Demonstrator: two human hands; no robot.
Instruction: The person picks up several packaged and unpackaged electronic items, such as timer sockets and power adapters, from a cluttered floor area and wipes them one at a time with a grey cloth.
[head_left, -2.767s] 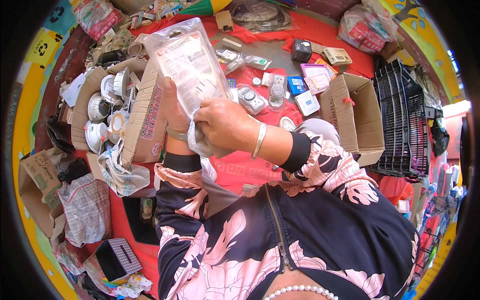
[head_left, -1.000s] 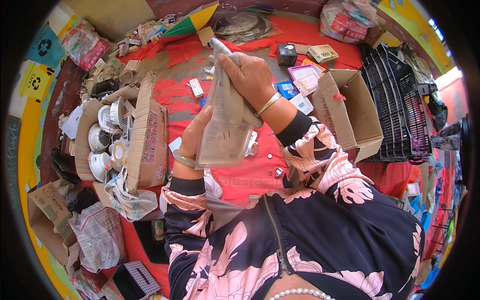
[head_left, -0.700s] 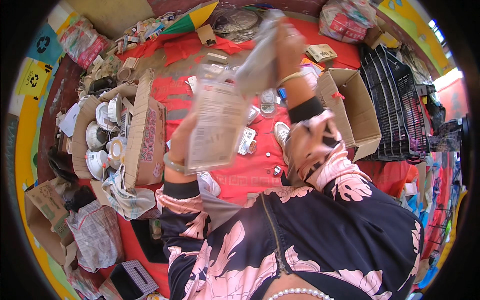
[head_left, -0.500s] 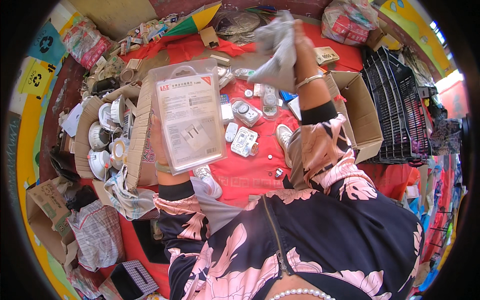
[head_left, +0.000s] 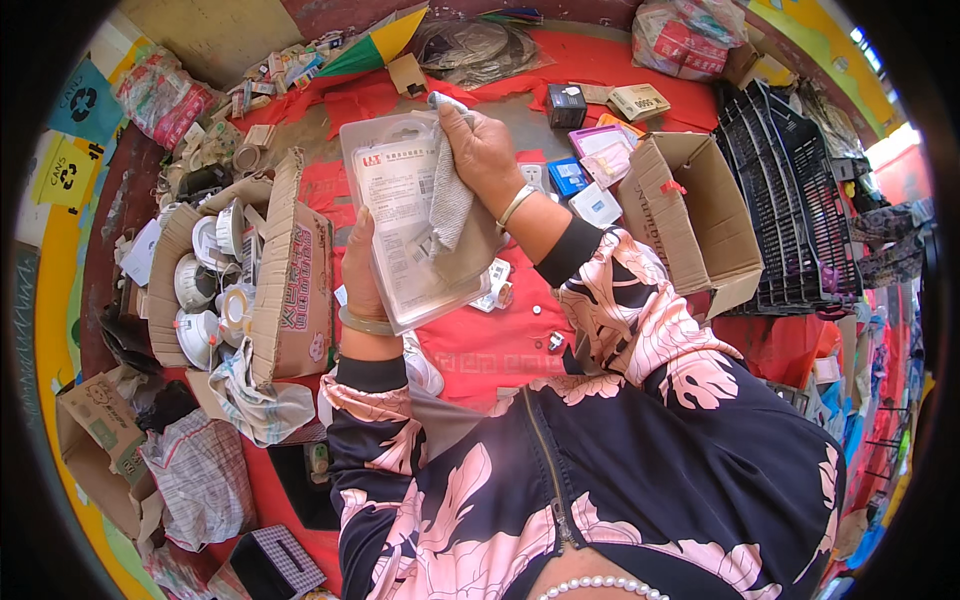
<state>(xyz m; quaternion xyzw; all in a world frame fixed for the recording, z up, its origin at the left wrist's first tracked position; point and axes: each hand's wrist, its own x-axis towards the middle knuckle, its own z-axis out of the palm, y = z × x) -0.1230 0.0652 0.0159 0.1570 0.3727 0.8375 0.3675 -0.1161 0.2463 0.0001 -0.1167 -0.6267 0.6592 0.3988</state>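
Note:
In front of me I hold up a clear plastic blister pack (head_left: 395, 215) with a printed card inside. My left hand (head_left: 362, 270) grips its left edge, thumb along the front and the other fingers hidden behind. My right hand (head_left: 487, 160) is closed on a grey cloth (head_left: 452, 200), which lies against the upper right part of the pack's front and hangs down over it. Below the pack, a white socket-like device (head_left: 494, 287) on the red floor cloth is partly covered by it.
At left stands a cardboard box (head_left: 285, 345) full of round white lamps (head_left: 197, 335). An open cardboard box (head_left: 690, 225) and a black plastic crate (head_left: 785, 200) are at right. Between them and the pack lie a blue box (head_left: 567, 177) and a white box (head_left: 596, 205).
My right hand has come down and left with the cloth, from the air at upper right onto the pack. The pack has shifted slightly right and tilted.

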